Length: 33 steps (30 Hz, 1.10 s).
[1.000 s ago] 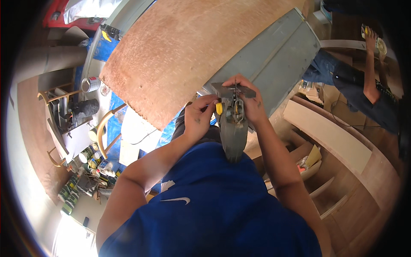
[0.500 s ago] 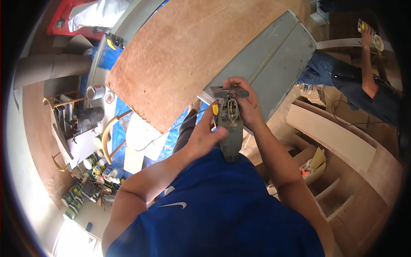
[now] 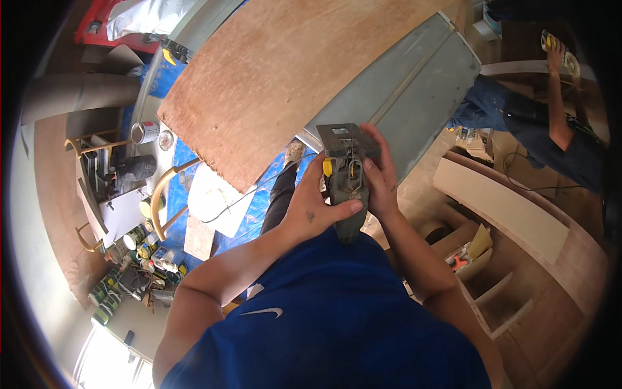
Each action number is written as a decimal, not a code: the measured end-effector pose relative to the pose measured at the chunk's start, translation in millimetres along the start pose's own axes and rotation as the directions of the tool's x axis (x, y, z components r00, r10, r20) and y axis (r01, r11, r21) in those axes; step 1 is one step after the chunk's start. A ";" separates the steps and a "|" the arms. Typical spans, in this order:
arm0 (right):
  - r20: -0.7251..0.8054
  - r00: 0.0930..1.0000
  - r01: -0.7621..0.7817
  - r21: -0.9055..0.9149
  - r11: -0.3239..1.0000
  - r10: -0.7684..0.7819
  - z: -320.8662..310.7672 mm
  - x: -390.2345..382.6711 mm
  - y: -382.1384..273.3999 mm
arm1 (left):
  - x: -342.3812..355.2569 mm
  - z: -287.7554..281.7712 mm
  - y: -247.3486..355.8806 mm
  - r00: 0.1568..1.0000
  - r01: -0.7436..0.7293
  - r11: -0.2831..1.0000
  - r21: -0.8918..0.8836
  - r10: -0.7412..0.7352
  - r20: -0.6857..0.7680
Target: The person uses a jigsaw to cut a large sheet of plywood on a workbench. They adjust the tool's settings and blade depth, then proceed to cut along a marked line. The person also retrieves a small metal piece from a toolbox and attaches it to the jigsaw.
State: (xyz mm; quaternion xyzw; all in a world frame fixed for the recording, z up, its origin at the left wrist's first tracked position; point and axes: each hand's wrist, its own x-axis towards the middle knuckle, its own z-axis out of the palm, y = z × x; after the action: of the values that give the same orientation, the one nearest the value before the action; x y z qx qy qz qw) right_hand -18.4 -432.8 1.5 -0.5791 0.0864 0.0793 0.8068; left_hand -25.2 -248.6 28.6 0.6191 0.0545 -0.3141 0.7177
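Note:
A dusty dark jigsaw [image 3: 350, 223] is held close in front of my body, its flat base plate [image 3: 338, 133] at the far end and its yellow part at the left. My left hand [image 3: 314, 198] grips the tool's left side, with the thumb lying across the body. My right hand [image 3: 383, 178] is closed round the right side near the base plate, thumb by the blade mechanism. Whether a blade is fitted I cannot make out. A cord [image 3: 256, 188] runs off to the left from behind my left hand.
Beyond the jigsaw lie a large plywood sheet [image 3: 259, 84] and a grey panel [image 3: 402, 91]. At the right another person's hand [image 3: 555, 57] holds a yellow-marked tool. Wooden compartments [image 3: 495, 288] stand lower right; tins [image 3: 144, 132] and a curved wooden chair [image 3: 159, 201] are at the left.
The jigsaw has tilted, showing more of its base plate's face. My left thumb has come down across the body, and my right thumb has moved to the blade mechanism.

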 end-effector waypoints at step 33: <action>-0.177 0.975 0.042 -0.454 0.890 -0.136 -4.5 41.3 -5.9 | 20.4 -1.1 11.6 0.999 0.010 1.000 -0.001 -0.010 -0.047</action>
State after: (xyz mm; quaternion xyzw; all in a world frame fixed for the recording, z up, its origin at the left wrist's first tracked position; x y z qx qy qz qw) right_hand 22.9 -437.8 -4.0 -0.7575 0.1214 -0.0001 0.6414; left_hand -2.6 -254.9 28.7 0.6257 0.0746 -0.3029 0.7150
